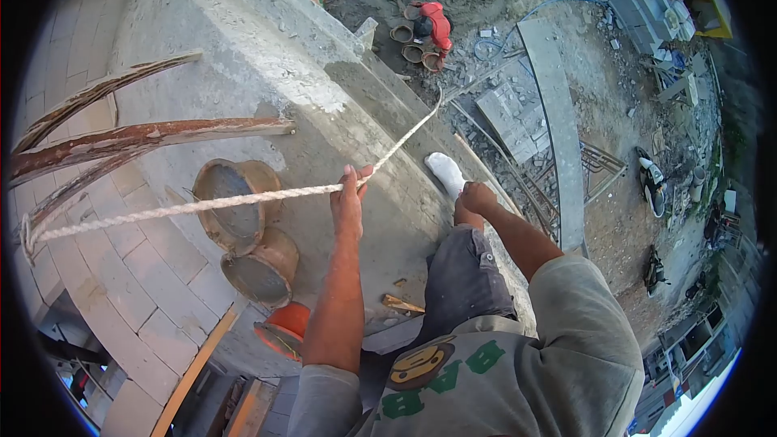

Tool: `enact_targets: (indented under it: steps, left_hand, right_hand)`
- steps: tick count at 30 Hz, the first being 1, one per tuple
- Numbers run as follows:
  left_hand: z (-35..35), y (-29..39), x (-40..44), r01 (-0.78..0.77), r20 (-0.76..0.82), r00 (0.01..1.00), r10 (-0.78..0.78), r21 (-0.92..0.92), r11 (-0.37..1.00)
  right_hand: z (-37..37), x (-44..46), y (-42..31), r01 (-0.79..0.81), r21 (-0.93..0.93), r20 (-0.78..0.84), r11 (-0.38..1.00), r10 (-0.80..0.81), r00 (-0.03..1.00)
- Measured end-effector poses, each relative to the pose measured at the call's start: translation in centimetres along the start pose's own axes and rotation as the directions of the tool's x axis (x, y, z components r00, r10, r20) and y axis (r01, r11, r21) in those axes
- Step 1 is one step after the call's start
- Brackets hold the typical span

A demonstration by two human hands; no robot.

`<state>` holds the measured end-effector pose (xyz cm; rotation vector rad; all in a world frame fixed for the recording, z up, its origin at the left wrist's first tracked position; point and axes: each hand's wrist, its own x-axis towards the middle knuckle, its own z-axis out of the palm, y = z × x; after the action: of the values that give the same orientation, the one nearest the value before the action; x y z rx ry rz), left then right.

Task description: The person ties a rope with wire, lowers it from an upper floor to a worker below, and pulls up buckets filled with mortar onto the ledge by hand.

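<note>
A white twisted rope (194,205) is looped at its left end near wooden poles. It runs through my left hand (350,198), whose thumb and fingers are closed around it. Beyond that hand it slants over the ledge, ending near a thin hook (440,99). My right hand (479,198) is closed beside my lower leg, just below a white-covered foot (444,171); whatever it holds, if anything, is hidden. To the left of my left forearm sit worn buckets, one (229,204) with grey contents and another (261,273) below it.
Wooden poles (154,131) jut in from the left above a block wall (121,275). An orange-red bucket (283,330) stands near my left elbow. Past the concrete ledge (324,105), far below, a person in red (437,26) bends among several buckets. A long plank (558,129) lies on the ground.
</note>
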<state>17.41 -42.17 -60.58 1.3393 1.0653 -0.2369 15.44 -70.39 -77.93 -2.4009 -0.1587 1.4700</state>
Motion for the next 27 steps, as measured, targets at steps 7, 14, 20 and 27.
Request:
enact_targets:
  steps: [7,14,20,27]
  left_hand:
    - [0.5,0.4,0.8,-0.031,0.0,1.0,0.031,0.116,0.993]
    - [0.3,0.4,2.0,0.038,0.054,0.998,-0.038,-0.008,0.999]
    - [0.4,-1.2,4.5,0.011,0.093,0.996,-0.01,-0.01,1.0]
    - [3.6,-6.8,9.4,0.078,0.165,0.985,-0.055,-0.134,0.988]
  right_hand:
    - [1.6,1.2,1.0,-0.037,0.021,0.037,0.999,0.037,0.999]
    - [2.1,2.0,1.7,-0.001,0.011,-0.016,1.0,0.001,1.0]
    - [3.1,4.1,2.2,0.038,0.036,-0.038,0.999,-0.037,0.999]
    - [4.2,7.2,3.4,-0.11,0.225,-0.051,0.968,0.125,0.991]
